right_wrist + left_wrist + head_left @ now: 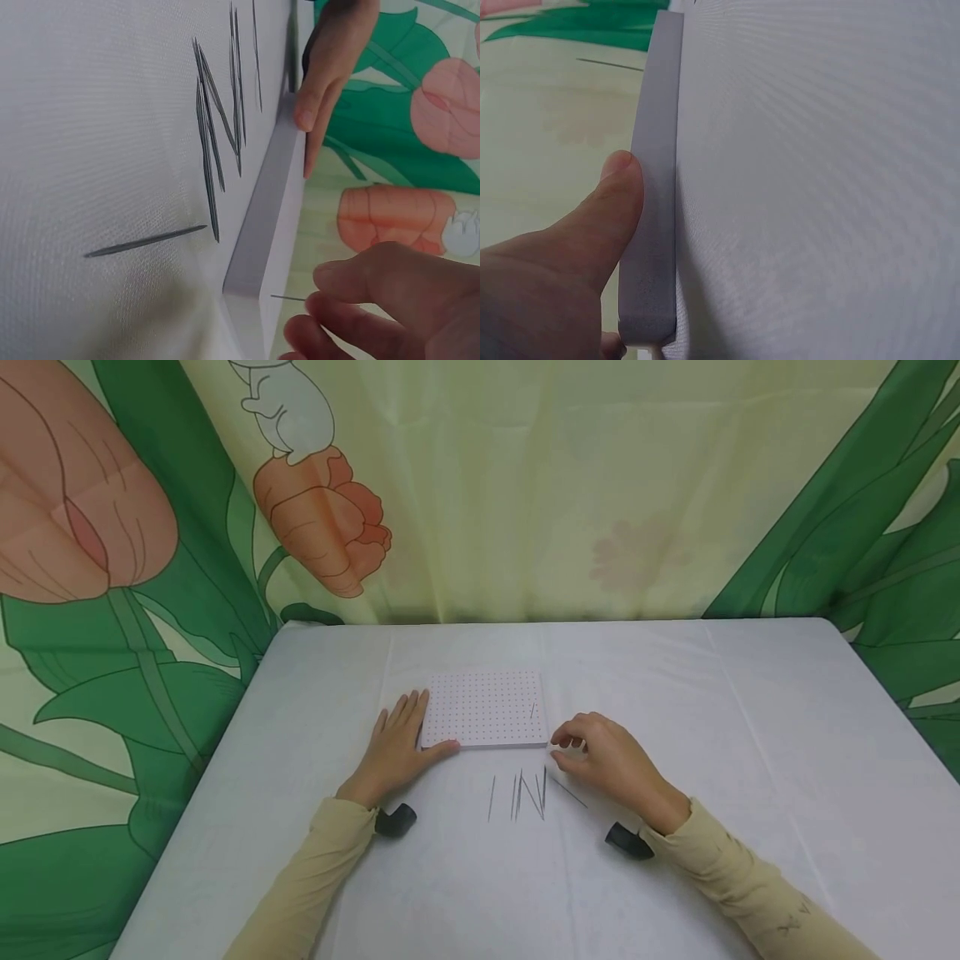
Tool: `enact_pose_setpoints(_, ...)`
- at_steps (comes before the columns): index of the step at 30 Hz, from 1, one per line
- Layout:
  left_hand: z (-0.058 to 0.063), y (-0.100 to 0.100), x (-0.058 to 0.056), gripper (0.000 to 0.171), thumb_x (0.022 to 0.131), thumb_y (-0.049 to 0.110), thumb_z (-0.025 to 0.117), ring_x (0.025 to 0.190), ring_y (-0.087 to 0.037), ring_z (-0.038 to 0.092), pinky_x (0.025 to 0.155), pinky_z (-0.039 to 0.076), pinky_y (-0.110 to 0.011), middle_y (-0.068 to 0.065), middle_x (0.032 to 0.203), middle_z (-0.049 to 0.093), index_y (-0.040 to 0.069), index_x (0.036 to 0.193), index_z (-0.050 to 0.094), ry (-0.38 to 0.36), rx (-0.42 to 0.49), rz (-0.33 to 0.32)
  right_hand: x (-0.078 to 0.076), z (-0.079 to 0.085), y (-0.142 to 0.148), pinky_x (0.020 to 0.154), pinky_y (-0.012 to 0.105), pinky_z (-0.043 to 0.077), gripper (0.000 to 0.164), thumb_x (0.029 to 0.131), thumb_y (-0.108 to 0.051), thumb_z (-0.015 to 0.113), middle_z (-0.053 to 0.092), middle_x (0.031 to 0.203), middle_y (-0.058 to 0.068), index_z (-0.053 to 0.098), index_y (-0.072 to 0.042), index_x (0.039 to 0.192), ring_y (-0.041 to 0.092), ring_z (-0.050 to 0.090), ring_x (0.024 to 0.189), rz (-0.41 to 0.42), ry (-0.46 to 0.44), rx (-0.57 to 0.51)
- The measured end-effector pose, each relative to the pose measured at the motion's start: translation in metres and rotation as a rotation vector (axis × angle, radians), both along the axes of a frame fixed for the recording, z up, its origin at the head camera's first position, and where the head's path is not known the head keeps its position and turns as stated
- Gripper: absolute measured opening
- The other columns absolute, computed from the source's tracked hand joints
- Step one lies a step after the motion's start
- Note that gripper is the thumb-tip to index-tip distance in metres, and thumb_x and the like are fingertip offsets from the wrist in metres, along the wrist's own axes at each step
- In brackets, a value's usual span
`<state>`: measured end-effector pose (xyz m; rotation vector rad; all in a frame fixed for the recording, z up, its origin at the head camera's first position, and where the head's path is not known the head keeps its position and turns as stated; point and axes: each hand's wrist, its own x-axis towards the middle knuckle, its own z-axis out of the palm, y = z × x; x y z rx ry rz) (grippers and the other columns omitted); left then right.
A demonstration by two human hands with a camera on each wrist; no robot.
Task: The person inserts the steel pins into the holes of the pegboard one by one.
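Note:
A white pegboard (483,710) with rows of small holes lies on the table. One thin dark metal needle (533,711) stands in it near the right edge; the left wrist view shows this needle (609,64) jutting from the board. My left hand (397,743) rests at the board's left side with fingers spread, its thumb (615,195) against the front edge. Just off the front right corner hovers my right hand (611,764), fingers loosely bent, with nothing visible between fingertips and thumb. In the right wrist view its fingers hide one end of the standing needle (285,298).
Several loose needles (531,795) lie in front of the board, some crossing. A slanted needle (146,241) lies apart, closest to my right hand. Black wrist devices (396,820) sit under both wrists. A printed curtain (525,485) hangs behind the white-covered table (750,735).

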<state>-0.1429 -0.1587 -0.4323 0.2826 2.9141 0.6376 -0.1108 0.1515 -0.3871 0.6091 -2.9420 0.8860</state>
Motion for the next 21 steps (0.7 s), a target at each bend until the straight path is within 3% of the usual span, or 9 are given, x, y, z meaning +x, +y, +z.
enact_pose_setpoints(11, 0.001, 0.001, 0.001, 0.107, 0.087, 0.069, 0.059, 0.154, -0.031, 0.005, 0.123, 0.001, -0.056, -0.011, 0.167, 0.013, 0.008, 0.16, 0.011, -0.007, 0.003, 0.007, 0.004, -0.006, 0.002, 0.063, 0.024, 0.05, 0.004, 0.084, -0.006, 0.071, 0.065, 0.07, -0.005, 0.073, -0.004, 0.087, 0.005, 0.057, 0.065, 0.052, -0.119, -0.014)
enact_pose_setpoints(21, 0.004, 0.002, 0.003, 0.106, 0.087, 0.068, 0.06, 0.154, -0.032, 0.006, 0.123, 0.0, -0.056, -0.012, 0.167, 0.013, 0.007, 0.16, 0.012, -0.009, 0.013, 0.013, 0.009, -0.012, 0.003, 0.06, 0.022, 0.046, 0.007, 0.081, -0.006, 0.074, 0.061, 0.069, -0.007, 0.071, -0.011, 0.078, 0.004, 0.052, 0.063, 0.099, -0.134, 0.026)
